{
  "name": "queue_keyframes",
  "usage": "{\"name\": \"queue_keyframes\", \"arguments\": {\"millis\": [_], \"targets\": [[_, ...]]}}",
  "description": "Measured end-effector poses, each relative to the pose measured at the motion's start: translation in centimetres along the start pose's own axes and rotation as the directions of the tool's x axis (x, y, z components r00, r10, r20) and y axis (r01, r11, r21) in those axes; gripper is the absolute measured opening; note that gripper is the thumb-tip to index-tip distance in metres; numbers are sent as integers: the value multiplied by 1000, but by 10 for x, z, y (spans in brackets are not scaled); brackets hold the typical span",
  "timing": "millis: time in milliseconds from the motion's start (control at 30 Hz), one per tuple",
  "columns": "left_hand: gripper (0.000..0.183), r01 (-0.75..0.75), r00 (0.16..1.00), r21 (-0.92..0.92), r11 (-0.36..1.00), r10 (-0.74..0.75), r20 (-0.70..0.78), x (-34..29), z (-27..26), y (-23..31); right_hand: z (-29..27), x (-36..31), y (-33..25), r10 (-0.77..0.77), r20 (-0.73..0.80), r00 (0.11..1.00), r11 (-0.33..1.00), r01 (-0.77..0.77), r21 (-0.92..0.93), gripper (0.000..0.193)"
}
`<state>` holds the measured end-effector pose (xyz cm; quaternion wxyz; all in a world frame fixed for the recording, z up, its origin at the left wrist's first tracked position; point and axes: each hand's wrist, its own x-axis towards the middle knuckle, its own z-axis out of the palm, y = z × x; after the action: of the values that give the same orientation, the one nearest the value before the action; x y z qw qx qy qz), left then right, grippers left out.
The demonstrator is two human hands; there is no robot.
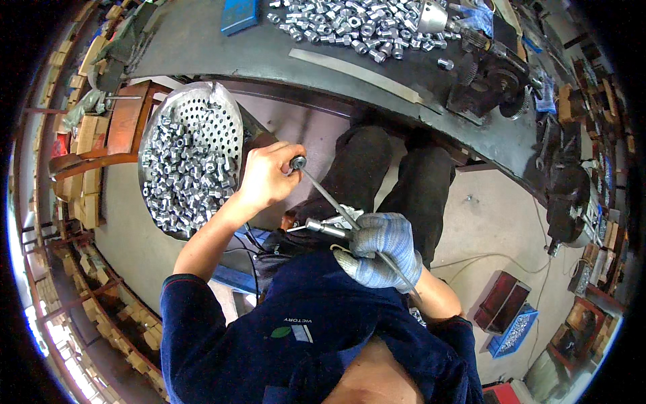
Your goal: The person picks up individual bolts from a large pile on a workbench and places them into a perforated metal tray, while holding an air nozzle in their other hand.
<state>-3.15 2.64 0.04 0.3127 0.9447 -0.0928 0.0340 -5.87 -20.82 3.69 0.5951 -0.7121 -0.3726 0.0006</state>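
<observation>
My bare left hand [264, 176] is closed, pinching a small metal fitting [298, 162] between thumb and fingers. My right hand [387, 248], in a grey-blue knit glove, is wrapped round a long thin metal rod [328, 196], which looks like a file. The rod slants up to the left, its far end at the fitting; whether it enters the bore I cannot make out. A short shiny metal cylinder [327, 229] sticks out beside the gloved fingers; what holds it is hidden. Left of my bare hand, a perforated metal pan [225, 111] holds many similar fittings [182, 175].
Ahead stands a dark workbench [195, 47] with a heap of fittings [356, 27], a flat metal strip [356, 73], a blue box [239, 15] and a dark machine [488, 81]. A blue bin [513, 331] and a dark red box [501, 301] lie on the floor at right.
</observation>
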Motion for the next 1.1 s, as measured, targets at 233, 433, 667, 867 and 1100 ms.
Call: {"name": "queue_keyframes", "arguments": {"millis": [233, 433, 667, 867, 1100], "targets": [[24, -115, 993, -41, 993, 116, 33, 1, 9, 11, 23, 13, 21, 48, -24, 999, 992, -50, -118, 17], [26, -192, 981, 21, 981, 193, -33, 34, 31, -3, 11, 3, 38, -7, -86, 996, 950, -20, -311, 29], [40, 52, 997, -625, 779, -80, -16, 164, -3, -5, -13, -25, 33, 135, -254, 958, 955, -194, -224, 32], [39, -125, 991, -741, 660, 113, -66, 149, -38, 65, -9, -32, 29, 215, -218, 952, 957, -250, -150, 21], [17, -98, 981, -895, 435, 191, -14, 64, -76, 183, 12, -40, 41, 257, -153, 954, 965, -244, 101, 22]]}}
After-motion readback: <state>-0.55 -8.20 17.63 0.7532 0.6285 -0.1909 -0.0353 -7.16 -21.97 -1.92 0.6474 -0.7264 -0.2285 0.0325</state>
